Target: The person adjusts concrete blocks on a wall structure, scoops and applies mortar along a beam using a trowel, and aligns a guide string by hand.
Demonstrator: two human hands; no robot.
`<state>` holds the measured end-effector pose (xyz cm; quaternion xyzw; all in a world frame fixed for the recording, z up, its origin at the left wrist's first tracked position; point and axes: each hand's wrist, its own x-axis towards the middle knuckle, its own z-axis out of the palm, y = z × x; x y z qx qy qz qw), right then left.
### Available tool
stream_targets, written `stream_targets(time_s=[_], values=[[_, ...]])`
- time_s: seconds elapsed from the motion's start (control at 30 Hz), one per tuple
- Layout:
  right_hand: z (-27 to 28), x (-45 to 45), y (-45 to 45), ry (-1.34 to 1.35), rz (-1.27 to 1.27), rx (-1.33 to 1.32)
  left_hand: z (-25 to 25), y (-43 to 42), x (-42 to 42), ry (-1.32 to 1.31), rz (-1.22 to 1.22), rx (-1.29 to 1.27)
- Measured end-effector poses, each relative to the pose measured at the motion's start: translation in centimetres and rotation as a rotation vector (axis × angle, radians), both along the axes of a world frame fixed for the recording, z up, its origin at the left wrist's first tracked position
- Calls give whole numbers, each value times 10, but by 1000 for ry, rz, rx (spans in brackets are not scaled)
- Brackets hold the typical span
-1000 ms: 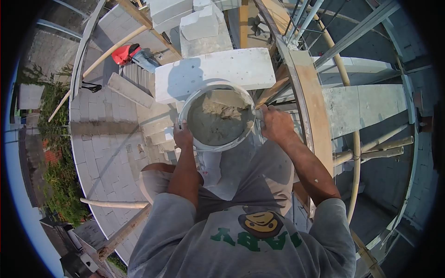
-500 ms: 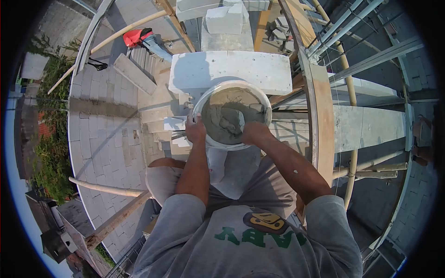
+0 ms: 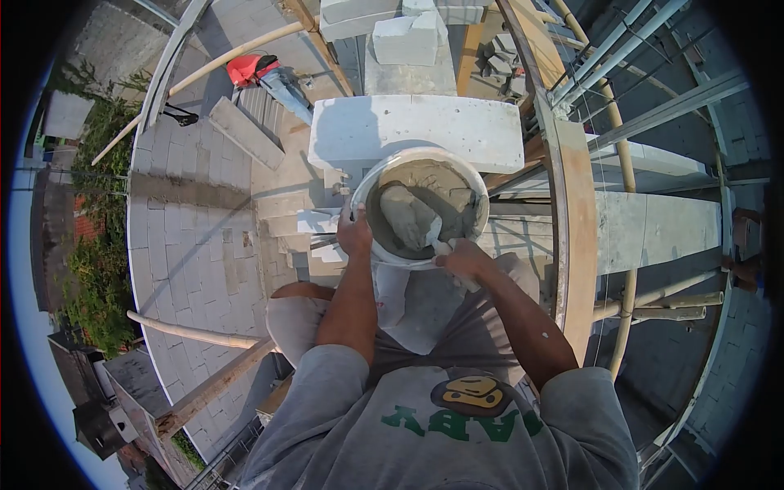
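Note:
A white bucket [image 3: 482, 193] of wet grey mortar [image 3: 451, 181] stands in front of me, close to my knees. My left hand [image 3: 354, 233] is closed on the bucket's left rim. In my right hand [image 3: 466, 262], at the lower right rim, is the handle of a trowel [image 3: 434, 232]. Its blade lies in the bucket under a thick load of mortar, so its full shape is hidden. Just beyond the bucket lies a long white block [image 3: 416, 122].
More white blocks [image 3: 405, 41] are stacked farther ahead. A wooden beam [image 3: 576, 245] and bamboo poles [image 3: 624, 204] run along my right. Left is a block wall [image 3: 192, 253]. A red item with blue cloth [image 3: 257, 72] lies at upper left. Another person's arm [image 3: 743, 265] shows at far right.
The trowel has turned and come up with a heap of mortar on its blade. My right hand has drawn back slightly toward me; the left keeps hold of the rim.

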<state>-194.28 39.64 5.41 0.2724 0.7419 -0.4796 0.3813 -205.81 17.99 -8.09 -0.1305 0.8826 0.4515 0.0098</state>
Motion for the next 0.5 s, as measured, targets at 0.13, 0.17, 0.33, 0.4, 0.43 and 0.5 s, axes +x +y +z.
stream_targets(time_s=[0.13,0.17,0.33,0.4,0.43,0.5], values=[[-10,42,9,401,78,370,20,7,3,-51,1,-68],[-14,46,11,508,89,491,20,8,0,-14,-3,-85],[-47,50,16,283,-160,155,1,3,0,53,-19,-119],[-50,42,19,181,-302,-107,2,5,-2,38,-21,-79],[-51,45,18,179,-333,-148,4,2,1,21,-20,-66],[-51,50,14,201,-351,-149,5,-2,4,28,-19,-96]])
